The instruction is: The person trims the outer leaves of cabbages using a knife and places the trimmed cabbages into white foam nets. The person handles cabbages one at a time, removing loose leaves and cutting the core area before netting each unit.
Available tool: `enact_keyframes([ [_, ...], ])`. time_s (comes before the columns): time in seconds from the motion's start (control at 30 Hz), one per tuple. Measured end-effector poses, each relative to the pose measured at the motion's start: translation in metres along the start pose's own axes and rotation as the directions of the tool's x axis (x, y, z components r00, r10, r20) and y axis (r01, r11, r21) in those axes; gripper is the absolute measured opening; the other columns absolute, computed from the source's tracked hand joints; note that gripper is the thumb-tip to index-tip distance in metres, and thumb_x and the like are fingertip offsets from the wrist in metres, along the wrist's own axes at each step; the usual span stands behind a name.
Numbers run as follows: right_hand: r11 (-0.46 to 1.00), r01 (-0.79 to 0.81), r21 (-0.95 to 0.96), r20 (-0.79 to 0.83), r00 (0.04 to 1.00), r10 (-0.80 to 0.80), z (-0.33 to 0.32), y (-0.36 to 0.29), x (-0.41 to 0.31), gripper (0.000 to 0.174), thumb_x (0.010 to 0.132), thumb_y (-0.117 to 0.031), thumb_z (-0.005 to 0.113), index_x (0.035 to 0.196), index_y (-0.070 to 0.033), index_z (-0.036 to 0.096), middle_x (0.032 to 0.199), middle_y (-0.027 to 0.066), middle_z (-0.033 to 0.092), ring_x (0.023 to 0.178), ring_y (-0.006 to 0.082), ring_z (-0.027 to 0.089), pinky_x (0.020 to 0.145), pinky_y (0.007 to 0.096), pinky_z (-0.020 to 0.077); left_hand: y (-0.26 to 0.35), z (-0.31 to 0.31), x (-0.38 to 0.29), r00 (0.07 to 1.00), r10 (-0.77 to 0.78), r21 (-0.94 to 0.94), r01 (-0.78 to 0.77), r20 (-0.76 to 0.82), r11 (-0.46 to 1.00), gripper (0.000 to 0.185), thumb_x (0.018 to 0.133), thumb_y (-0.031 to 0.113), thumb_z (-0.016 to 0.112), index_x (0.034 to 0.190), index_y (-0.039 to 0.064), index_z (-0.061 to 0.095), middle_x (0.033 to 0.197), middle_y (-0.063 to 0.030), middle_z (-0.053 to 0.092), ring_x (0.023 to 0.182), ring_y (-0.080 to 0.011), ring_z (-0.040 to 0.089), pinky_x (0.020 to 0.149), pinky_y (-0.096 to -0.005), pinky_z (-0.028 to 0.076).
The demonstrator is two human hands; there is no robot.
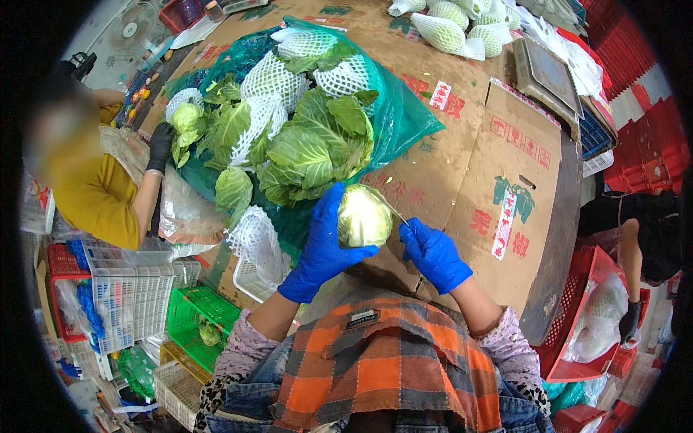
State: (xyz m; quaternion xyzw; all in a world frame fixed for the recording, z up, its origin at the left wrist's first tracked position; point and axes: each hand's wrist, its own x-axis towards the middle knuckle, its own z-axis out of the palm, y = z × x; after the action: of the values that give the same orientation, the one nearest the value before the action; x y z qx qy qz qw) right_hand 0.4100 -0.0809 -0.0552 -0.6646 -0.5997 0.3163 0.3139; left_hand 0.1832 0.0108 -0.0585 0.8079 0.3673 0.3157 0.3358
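A pale, trimmed cabbage head [365,216] rests in my blue-gloved left hand [325,249], its thumb and fingers around the near and left sides. My blue-gloved right hand [433,251] grips a thin knife [394,208], whose narrow blade reaches to the right side of the cabbage. Just beyond my left hand, loose green outer leaves [311,154] lie on a teal plastic bag [400,119]. Several heads in white foam nets [273,78] sit on that bag. An empty-looking foam net [254,238] hangs at the near edge of the pile.
Flattened cardboard [460,157] covers the table. Netted cabbages [449,32] and a weighing scale [547,81] stand at the far right. A co-worker's black-gloved hand [161,146] touches a cabbage at left. Below are a green crate [187,314] and a red crate [568,319]; another person is at right.
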Motion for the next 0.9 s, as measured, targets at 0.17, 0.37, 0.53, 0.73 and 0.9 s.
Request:
enact_keyframes([
  [0.17,0.897,-0.36,0.255,0.16,0.931,0.328,-0.011,0.01,0.021,0.033,0.101,-0.036,0.045,0.096,-0.007,0.059,0.078,0.0212,0.066,0.067,0.037,0.066,0.064,0.0443,0.0514,-0.001,-0.014,-0.005,0.997,-0.006,-0.088,0.013,0.076,0.996,0.122,0.059,0.037,0.093,0.152,0.002,0.022,0.151,-0.0198,0.032,0.137,-0.0331,0.037,0.113,-0.0462,0.031],
  [0.37,0.926,-0.37,0.071,0.158,0.921,0.356,-0.003,0.046,0.031,0.037,0.101,-0.038,0.043,0.101,-0.006,0.062,0.085,0.026,0.067,0.071,0.0378,0.067,0.068,0.0442,0.0521,-0.021,-0.023,-0.053,0.997,0.064,-0.201,-0.055,0.037,0.978,0.126,0.063,0.033,0.093,0.154,0.004,0.011,0.153,-0.0176,0.026,0.14,-0.0321,0.032,0.116,-0.0452,0.028],
  [0.53,0.967,-0.247,-0.066,-0.024,0.969,0.246,0.01,0.046,0.022,0.033,0.101,-0.036,0.048,0.103,-0.006,0.063,0.086,0.0233,0.069,0.071,0.0307,0.069,0.067,0.0393,0.0524,0.009,-0.017,-0.08,0.932,-0.333,-0.441,0.24,-0.146,0.865,0.124,0.063,0.031,0.094,0.152,0.002,0.013,0.144,-0.018,0.034,0.133,-0.0302,0.039,0.112,-0.0447,0.036],
  [0.73,0.781,-0.26,0.568,0.078,0.962,0.263,-0.004,-0.042,-0.01,0.033,0.098,-0.031,0.061,0.119,-0.007,0.065,0.087,0.0024,0.067,0.062,0.0079,0.055,0.057,0.0248,0.0458,0.01,-0.024,-0.069,0.997,-0.056,-0.243,0.043,-0.048,0.969,0.112,0.065,0.037,0.091,0.149,0.002,0.025,0.143,-0.0186,0.04,0.133,-0.0331,0.041,0.111,-0.0442,0.034],
  [0.9,0.692,-0.413,0.592,0.198,0.907,0.372,0.011,-0.036,-0.027,0.042,0.097,-0.039,0.061,0.127,-0.01,0.063,0.079,-0.0006,0.062,0.057,0.0057,0.047,0.051,0.022,0.0397,0.05,-0.028,-0.033,0.972,0.204,0.085,-0.214,0.114,0.973,0.112,0.064,0.042,0.089,0.15,0.002,0.028,0.149,-0.0186,0.036,0.136,-0.0359,0.037,0.114,-0.0444,0.028],
])
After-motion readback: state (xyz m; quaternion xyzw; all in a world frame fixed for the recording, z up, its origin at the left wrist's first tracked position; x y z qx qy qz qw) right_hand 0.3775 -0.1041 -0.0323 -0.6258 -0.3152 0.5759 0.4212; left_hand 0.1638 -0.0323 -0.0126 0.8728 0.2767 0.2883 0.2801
